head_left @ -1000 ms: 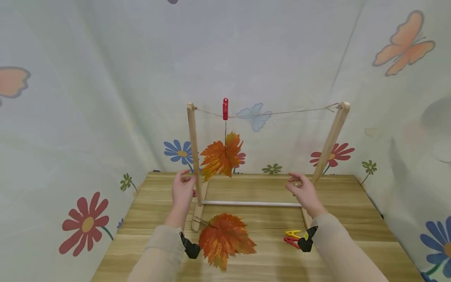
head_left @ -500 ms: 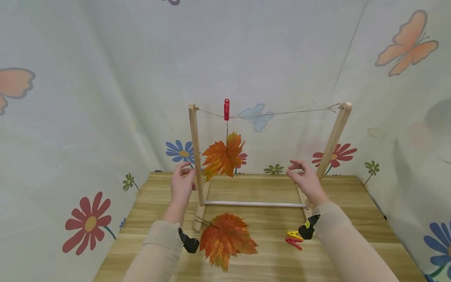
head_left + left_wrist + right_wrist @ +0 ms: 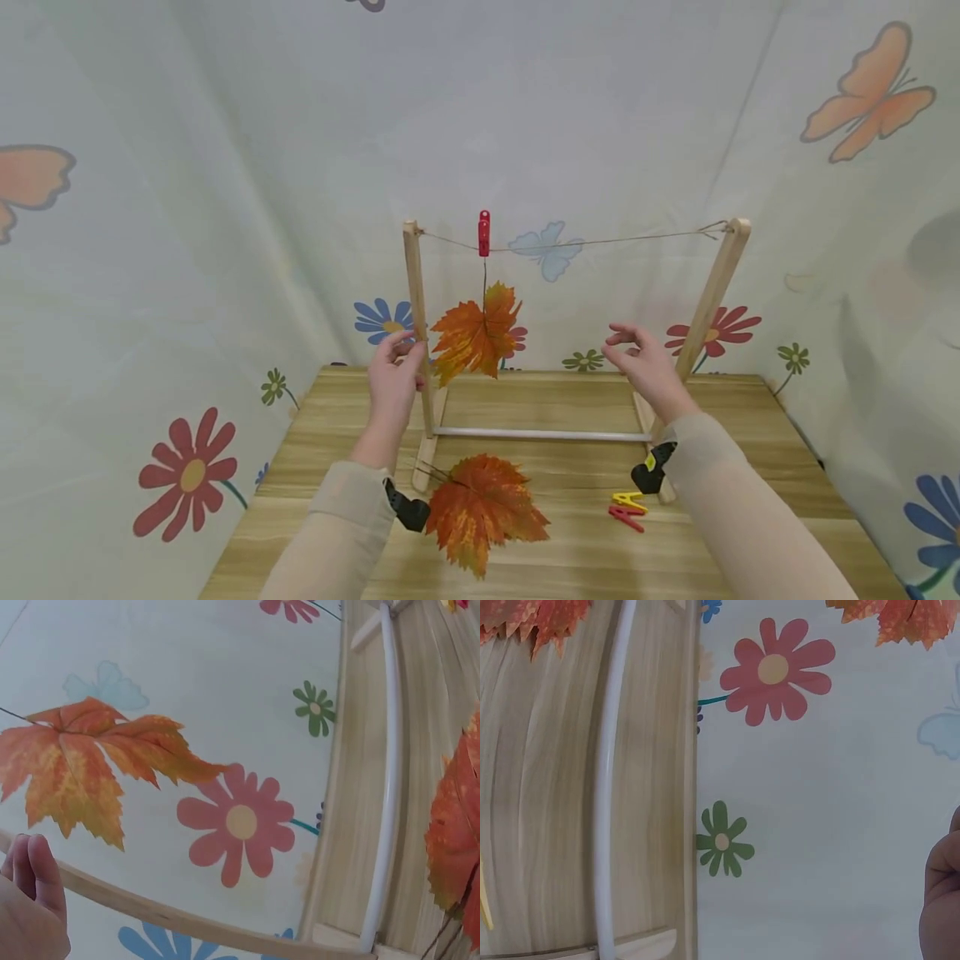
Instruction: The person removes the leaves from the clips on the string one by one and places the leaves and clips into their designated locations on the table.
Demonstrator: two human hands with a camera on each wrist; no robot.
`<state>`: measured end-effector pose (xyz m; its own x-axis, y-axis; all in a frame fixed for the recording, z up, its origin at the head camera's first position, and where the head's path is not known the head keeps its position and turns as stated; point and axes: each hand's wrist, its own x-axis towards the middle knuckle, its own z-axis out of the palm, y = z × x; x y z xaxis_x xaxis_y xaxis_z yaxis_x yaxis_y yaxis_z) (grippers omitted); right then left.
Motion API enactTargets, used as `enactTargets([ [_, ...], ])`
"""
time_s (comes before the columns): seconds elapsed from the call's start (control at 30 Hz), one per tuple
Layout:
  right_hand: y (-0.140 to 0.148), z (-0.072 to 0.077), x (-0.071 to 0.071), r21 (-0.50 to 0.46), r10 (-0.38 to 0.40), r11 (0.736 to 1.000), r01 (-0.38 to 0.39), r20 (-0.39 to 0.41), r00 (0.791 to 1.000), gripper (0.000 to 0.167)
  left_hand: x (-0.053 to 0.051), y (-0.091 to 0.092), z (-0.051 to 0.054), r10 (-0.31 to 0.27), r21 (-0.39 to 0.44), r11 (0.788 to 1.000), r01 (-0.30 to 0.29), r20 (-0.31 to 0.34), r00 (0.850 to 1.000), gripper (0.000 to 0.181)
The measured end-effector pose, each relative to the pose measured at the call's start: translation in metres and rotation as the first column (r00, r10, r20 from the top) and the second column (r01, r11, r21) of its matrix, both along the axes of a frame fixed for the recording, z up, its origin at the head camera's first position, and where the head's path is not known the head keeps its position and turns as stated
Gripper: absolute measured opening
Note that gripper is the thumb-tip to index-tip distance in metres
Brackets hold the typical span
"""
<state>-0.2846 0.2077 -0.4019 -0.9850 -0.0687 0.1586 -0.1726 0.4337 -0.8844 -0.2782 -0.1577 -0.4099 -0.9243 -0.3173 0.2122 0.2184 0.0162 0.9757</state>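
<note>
My left hand [image 3: 393,379] is beside the left wooden post [image 3: 415,283], overlapping it in the head view; whether they touch I cannot tell. Its fingers [image 3: 45,870] are loosely bent and hold nothing. My right hand [image 3: 645,371] hovers left of the right post [image 3: 712,296], fingers loosely bent with nothing in them. Between the posts runs a thin string [image 3: 622,240]. A red clothespin [image 3: 483,233] on the string holds an orange artificial maple leaf [image 3: 476,333] by its stem. A second, redder leaf [image 3: 486,512] lies on the table in front of the frame.
A yellow clothespin [image 3: 628,501] and another red clothespin [image 3: 627,518] lie on the table near my right wrist. A white rod [image 3: 540,434] joins the posts low down. Behind the wooden table [image 3: 570,550] hangs a patterned cloth [image 3: 585,125].
Both hands have risen a little; the left has come closer over the left post. The hanging leaf, the lying leaf and the clothespins stay in place.
</note>
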Motion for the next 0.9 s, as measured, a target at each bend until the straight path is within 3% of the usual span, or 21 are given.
enactTargets([
  [0.27,-0.012,0.013,-0.002,-0.002,0.008,1.0,-0.008,-0.015,1.0,0.052,0.003,0.009,0.014,-0.009,0.055,0.998,0.011,-0.036,0.999,0.029],
  [0.43,-0.015,0.019,-0.002,0.003,0.011,1.0,-0.011,-0.029,1.0,0.052,0.003,0.014,0.027,-0.016,0.017,1.0,0.018,-0.081,0.997,0.029],
  [0.67,-0.019,0.028,-0.005,-0.004,0.032,0.999,-0.032,-0.041,0.999,0.051,0.002,0.023,0.044,-0.042,-0.044,0.998,0.04,-0.051,0.998,0.029],
  [0.9,-0.028,0.041,-0.008,-0.011,0.056,0.998,-0.057,-0.076,0.996,0.048,-0.002,0.029,0.059,-0.075,-0.053,0.996,0.072,-0.067,0.995,0.029],
])
